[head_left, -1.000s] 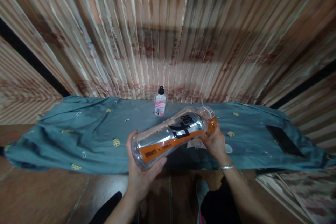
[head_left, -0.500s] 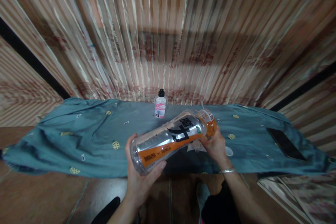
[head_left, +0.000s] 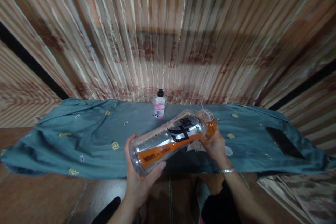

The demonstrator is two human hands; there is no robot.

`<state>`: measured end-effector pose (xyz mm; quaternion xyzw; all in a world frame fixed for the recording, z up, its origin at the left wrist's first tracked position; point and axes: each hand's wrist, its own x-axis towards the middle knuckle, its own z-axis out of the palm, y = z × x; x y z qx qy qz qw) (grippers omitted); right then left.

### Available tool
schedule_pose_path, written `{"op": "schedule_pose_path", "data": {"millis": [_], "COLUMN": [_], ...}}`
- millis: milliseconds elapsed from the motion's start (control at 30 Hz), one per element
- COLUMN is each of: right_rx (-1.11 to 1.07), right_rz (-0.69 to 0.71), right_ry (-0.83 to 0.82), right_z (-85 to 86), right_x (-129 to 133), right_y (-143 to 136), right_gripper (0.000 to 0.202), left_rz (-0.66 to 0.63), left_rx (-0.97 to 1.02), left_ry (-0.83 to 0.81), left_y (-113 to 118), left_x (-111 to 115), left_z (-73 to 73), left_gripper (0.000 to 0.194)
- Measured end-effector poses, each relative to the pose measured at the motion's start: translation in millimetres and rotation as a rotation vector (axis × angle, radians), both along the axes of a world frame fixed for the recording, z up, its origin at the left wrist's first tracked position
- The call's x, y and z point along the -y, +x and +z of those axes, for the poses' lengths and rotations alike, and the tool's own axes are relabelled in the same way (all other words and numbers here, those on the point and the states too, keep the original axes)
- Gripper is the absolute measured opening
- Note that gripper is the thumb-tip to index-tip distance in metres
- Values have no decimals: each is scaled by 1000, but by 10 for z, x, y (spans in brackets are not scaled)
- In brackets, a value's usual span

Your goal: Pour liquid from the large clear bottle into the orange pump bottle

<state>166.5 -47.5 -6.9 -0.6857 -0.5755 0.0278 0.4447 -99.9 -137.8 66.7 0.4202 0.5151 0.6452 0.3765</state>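
A: Where do our fingers stand?
B: Our left hand (head_left: 140, 178) is wrapped around the base of a large, clear plastic bottle with a silver-and-orange label (head_left: 168, 140), tilted above a teal patterned cloth (head_left: 91, 129). Beyond its neck end, our right hand (head_left: 215, 145) grips a small, clear vessel tinted orange (head_left: 210, 129); we can't fairly tell whether that's a cup or a jar.
A: How would the big bottle handle?
B: Light, we'd judge, with smooth, slippery walls that could dent if we squeezed. We'd cradle the base and steady the neck.
A: Can we read anything?
B: Large black Chinese characters near its shoulder, and an "×" between smaller ones on the orange band. Right of the bottle lies a flat black phone (head_left: 285, 142). Behind it stands a small, clear, black-capped bottle with a pink-and-white label (head_left: 159, 106), its print too small for us.
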Motion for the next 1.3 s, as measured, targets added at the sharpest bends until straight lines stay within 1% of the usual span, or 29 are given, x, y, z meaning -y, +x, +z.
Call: {"op": "schedule_pose_path", "data": {"millis": [200,367,767,1033,1133,1300], "right_rx": [-17,-9,7,-2,6,-10], "right_rz": [-6,-27,-41,-34,-41,-19], "right_ry": [-23,-26,-34,-21,-13,-44], "right_z": [36,12,12,8,20,60], "right_x": [5,-2,-2,-4,-5,5], "right_y": [-22,-12,-14,-12,-18,-24], "right_gripper": [89,93,88,90,89,88], "left_rz": [13,26,23,24,35,14], "left_rx": [-16,-70,-69,-66,-67,-67], "left_ry": [6,21,37,25,35,23], "left_y": [4,2,3,6,2,-10], "left_x": [-1,-3,-15,-11,-15,-15], "left_z": [5,35,66,65,63,83], "left_gripper": [93,92,91,92,92,92]}}
